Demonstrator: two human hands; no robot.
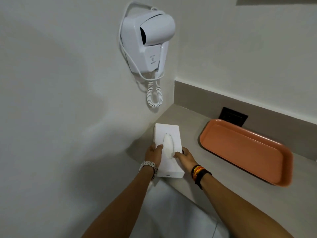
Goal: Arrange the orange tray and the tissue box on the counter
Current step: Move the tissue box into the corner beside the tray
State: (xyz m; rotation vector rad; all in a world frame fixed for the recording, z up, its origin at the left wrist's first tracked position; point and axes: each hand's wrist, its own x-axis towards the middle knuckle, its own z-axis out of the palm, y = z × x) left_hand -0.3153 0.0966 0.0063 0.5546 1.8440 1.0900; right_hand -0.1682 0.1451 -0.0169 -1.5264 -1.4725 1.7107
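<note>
A white tissue box [167,133] lies on the grey counter [190,134] close to the left wall, with a tissue poking from its top slot. My left hand [154,154] grips its left side and my right hand [184,156] grips its right side, thumbs resting on top. The box's near end reaches the counter's front edge. An empty orange tray [245,151] lies flat on the counter to the right, apart from the box and at an angle to the back wall.
A white wall-mounted hair dryer [148,40] with a coiled cord [154,95] hangs above the counter's corner. A dark socket plate [233,115] sits on the grey backsplash behind the tray. White floor shows below the counter's front edge.
</note>
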